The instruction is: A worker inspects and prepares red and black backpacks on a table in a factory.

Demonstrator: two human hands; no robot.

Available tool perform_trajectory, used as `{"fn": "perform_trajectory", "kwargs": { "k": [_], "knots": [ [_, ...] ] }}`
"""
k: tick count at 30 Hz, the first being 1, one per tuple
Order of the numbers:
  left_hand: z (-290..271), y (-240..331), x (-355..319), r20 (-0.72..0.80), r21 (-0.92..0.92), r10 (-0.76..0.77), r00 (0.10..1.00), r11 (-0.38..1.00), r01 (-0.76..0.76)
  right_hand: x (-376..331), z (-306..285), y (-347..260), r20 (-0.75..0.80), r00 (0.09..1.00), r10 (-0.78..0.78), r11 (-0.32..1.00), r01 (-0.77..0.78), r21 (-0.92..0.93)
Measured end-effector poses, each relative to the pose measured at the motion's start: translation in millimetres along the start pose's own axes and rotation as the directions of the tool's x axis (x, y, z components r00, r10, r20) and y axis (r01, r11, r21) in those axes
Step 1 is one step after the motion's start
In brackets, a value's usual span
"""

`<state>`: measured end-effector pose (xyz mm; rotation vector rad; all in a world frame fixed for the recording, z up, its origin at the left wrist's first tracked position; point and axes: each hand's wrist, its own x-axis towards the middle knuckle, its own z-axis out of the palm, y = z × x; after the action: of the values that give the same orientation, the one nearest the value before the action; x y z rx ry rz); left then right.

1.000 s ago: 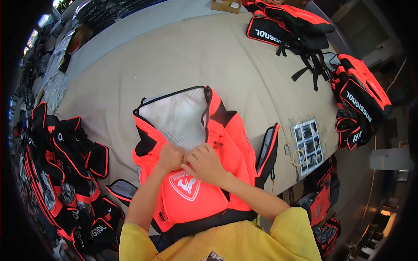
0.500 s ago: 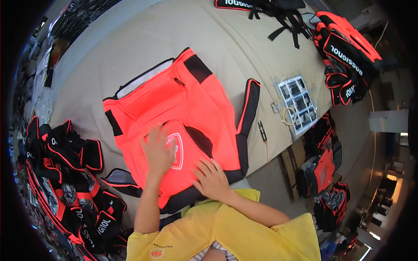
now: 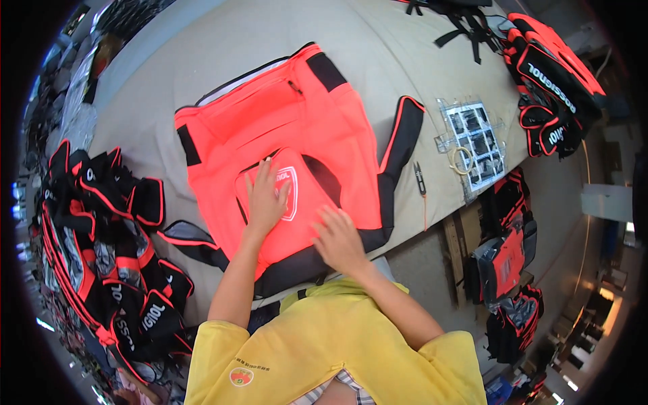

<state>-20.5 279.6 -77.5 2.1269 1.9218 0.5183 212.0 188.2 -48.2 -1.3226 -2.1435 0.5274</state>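
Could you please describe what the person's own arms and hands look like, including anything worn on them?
Both forearms are bare, and the left hand and right hand wear no gloves; no rings or watch show. The arms come out of short yellow sleeves of a yellow T-shirt, which has a small round red and green emblem low on the left side.

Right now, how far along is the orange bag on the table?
Done: the orange bag lies flat and closed on the table. In hand: left hand and right hand press flat on its front pocket. Left: a pile of similar bags at the person's left and another far right.
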Motion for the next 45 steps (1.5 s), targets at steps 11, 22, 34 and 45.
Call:
{"fn": "perform_trajectory", "kwargs": {
  "k": [11,22,34,45],
  "knots": [
    [-98,-17,-155,-0.108,-0.125,-0.482,0.870,0.874,0.469,-32,-94,42,0.018,0.891,0.453,0.888,-0.453,0.079],
    [-63,-6,-220,-0.260,-0.265,-0.562,0.785,0.824,0.501,-47,-81,48,0.014,0.847,0.532,0.844,-0.532,0.069],
    [-48,-40,-228,0.414,-0.898,-0.693,0.590,-0.203,0.391,-80,-47,100,0.157,0.658,0.737,0.637,-0.753,0.166],
    [-41,-52,-225,0.521,-0.853,-0.635,0.570,-0.369,0.369,-81,-44,112,0.398,0.415,0.818,0.158,-0.828,0.537]
  ]
}}
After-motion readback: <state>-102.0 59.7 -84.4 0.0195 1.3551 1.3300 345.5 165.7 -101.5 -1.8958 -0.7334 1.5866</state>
